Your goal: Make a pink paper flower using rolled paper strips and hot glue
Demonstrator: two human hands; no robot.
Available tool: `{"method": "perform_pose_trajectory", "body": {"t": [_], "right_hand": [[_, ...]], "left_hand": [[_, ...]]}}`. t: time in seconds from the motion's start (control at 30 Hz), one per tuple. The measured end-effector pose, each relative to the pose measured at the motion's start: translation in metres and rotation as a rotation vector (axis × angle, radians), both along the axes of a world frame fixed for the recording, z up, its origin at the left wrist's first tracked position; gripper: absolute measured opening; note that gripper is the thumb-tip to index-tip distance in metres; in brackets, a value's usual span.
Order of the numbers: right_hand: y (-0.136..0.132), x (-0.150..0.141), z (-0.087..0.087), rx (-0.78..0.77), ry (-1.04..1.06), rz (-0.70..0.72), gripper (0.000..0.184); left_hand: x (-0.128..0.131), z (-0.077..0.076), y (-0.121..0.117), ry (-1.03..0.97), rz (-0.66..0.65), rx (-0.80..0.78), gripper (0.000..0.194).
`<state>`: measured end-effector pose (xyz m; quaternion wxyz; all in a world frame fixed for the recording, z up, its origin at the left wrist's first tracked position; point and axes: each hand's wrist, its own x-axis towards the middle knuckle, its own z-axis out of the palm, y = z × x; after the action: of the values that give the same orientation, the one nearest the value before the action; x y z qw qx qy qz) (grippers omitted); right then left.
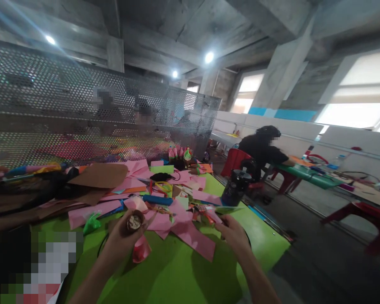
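Observation:
My left hand (122, 234) is closed around a small brown paper cone (135, 221), its round opening turned up toward me with pale, crumpled filling inside. Below it, a red and pink paper piece (142, 250) sits close to the fingers. My right hand (232, 232) is closed, thumb and fingers pressed together; what it holds is blurred and I cannot make it out. Pink paper strips (194, 236) lie on the green table (167, 278) between the hands. Left of my left hand is a crumpled bright green piece (92, 223).
Paper scraps, a blue roll (157, 199) and brown sheets (101, 175) crowd the table's far side. A dark cylindrical container (236, 188) stands at the right edge. A perforated metal screen (98, 114) rises behind. A person (261, 147) sits at another table on the right.

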<state>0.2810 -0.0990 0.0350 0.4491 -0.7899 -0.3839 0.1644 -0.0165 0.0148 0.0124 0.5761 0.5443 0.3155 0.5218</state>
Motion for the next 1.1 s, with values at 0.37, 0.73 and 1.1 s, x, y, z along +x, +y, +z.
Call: {"method": "perform_pose_trajectory", "body": {"t": [0.37,0.73,1.1], "right_hand": [[0.008,-0.054,0.027,0.455,0.808,0.257,0.02],[0.03,-0.1,0.033,0.197,0.63,0.547,0.038],[0.038,-0.113,0.033,0.115,0.303,0.743,0.041]], "left_hand": [[0.005,-0.001,0.003,-0.077,-0.001,-0.109,0.034],[0.003,0.001,0.005,-0.002,-0.081,-0.058,0.026],[0.004,-0.01,0.013,0.04,-0.098,-0.037,0.026]]}}
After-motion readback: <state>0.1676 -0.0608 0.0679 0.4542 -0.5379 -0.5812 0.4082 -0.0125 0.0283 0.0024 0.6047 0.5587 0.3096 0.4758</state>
